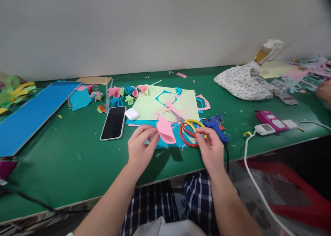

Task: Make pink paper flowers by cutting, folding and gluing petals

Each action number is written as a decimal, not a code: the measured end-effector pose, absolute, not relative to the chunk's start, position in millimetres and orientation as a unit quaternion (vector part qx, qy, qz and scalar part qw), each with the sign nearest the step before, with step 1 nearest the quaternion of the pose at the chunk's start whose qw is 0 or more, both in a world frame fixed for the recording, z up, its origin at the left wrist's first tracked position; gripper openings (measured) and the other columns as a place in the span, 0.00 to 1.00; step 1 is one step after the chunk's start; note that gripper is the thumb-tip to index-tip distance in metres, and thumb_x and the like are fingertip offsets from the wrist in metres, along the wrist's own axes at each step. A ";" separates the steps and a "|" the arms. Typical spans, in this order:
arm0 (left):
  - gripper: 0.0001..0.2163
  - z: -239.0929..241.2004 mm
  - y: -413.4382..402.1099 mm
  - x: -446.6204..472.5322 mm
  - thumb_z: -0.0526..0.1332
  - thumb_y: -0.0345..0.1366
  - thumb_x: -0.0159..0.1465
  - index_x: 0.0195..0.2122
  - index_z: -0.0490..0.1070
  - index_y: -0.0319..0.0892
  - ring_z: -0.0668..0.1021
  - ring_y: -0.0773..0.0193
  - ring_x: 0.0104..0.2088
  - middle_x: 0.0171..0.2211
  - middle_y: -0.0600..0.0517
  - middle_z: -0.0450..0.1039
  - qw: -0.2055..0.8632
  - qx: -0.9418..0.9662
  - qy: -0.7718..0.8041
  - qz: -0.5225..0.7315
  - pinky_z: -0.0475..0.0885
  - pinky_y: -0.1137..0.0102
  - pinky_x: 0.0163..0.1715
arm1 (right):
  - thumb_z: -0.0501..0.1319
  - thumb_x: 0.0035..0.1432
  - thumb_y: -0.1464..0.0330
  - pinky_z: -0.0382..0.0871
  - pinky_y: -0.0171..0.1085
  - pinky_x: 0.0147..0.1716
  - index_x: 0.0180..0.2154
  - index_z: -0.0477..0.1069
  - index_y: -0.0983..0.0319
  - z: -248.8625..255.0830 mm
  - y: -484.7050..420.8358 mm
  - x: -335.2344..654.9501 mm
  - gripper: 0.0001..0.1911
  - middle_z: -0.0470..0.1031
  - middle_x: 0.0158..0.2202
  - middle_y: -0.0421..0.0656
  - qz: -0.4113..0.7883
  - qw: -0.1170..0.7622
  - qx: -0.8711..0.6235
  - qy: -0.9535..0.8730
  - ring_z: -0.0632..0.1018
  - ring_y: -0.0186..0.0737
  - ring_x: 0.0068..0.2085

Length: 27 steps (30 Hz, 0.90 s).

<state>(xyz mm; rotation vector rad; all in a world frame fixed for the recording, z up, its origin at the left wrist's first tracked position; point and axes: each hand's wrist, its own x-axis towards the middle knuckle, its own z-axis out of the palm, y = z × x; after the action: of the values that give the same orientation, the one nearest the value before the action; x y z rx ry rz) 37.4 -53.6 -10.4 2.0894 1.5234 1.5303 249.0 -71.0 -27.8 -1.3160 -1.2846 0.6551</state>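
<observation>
Between the fingertips of my left hand [143,144] is a curled piece of pink paper [166,130], held up over the sheets. My right hand [210,146] pinches the yellow handle of a pair of scissors [186,125] with red and yellow grips; the blades point away to the left. Under them lie a pale green sheet [144,105] and blue paper, scattered with pink and blue offcuts [204,102]. Several small folded paper flowers [129,91] in pink, blue and green sit behind the sheet. A blue glue gun [216,128] rests just beyond my right hand.
A phone [113,123] and a white earbud case [132,114] lie left of the sheets. At the right are a patterned cloth bag [243,82], a bottle [266,51], a purple power strip [271,121] with a white cable, and another person's hand [324,92]. A blue board [33,115] lies left.
</observation>
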 end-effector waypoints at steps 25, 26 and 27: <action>0.09 -9.8 -24.2 3.1 0.64 0.22 0.54 0.35 0.72 0.40 0.75 0.66 0.28 0.29 0.50 0.73 -0.151 0.805 0.313 0.481 0.73 0.73 0.28 | 0.58 0.55 0.56 0.65 0.46 0.39 0.45 0.68 0.67 -50.7 -37.4 338.6 0.23 0.73 0.39 0.54 -0.108 0.255 -0.800 -0.532 0.72 0.54 0.41; 0.09 -11.7 -23.9 3.1 0.64 0.23 0.54 0.35 0.72 0.40 0.75 0.66 0.28 0.29 0.50 0.73 -0.164 0.803 0.317 0.477 0.73 0.72 0.27 | 0.58 0.55 0.56 0.65 0.47 0.40 0.46 0.68 0.67 -48.7 -37.6 338.7 0.24 0.73 0.40 0.55 -0.103 0.277 -0.804 -0.516 0.72 0.55 0.43; 0.09 -13.0 -23.4 3.2 0.64 0.24 0.54 0.35 0.72 0.41 0.75 0.67 0.28 0.28 0.51 0.73 -0.173 0.802 0.318 0.474 0.73 0.72 0.27 | 0.58 0.54 0.56 0.65 0.48 0.40 0.46 0.68 0.66 -46.5 -37.8 337.8 0.24 0.73 0.41 0.55 -0.096 0.300 -0.808 -0.498 0.72 0.55 0.43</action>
<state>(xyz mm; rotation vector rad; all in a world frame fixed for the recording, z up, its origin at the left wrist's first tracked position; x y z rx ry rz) 3.2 -23.4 -13.0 2.8418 1.1278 1.6799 337.8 -37.8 -46.5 -2.1460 -1.3216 -0.2543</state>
